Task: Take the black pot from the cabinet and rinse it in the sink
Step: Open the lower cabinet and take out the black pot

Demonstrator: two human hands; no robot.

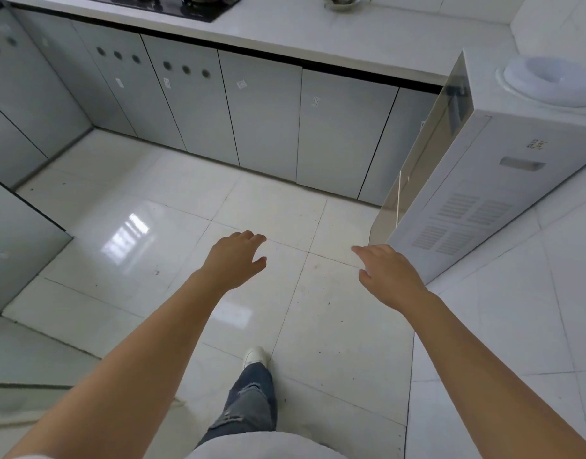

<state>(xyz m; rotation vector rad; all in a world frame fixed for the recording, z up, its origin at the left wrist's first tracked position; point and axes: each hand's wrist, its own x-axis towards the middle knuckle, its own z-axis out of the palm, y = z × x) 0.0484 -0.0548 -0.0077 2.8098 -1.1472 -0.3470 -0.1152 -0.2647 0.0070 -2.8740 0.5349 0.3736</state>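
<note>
A row of grey-blue base cabinets (261,114) runs under the white counter, all doors closed. No black pot and no sink are in view. My left hand (233,260) and my right hand (389,276) are stretched forward over the tiled floor, palms down, fingers spread, holding nothing. Both hands hang well short of the cabinet doors.
A white water dispenser (483,180) stands at the right, close beside my right hand. A black gas hob (172,3) sits on the white counter (334,38) at the top. More cabinet doors (16,233) line the left side. My foot in a white shoe (255,356) is on the glossy floor.
</note>
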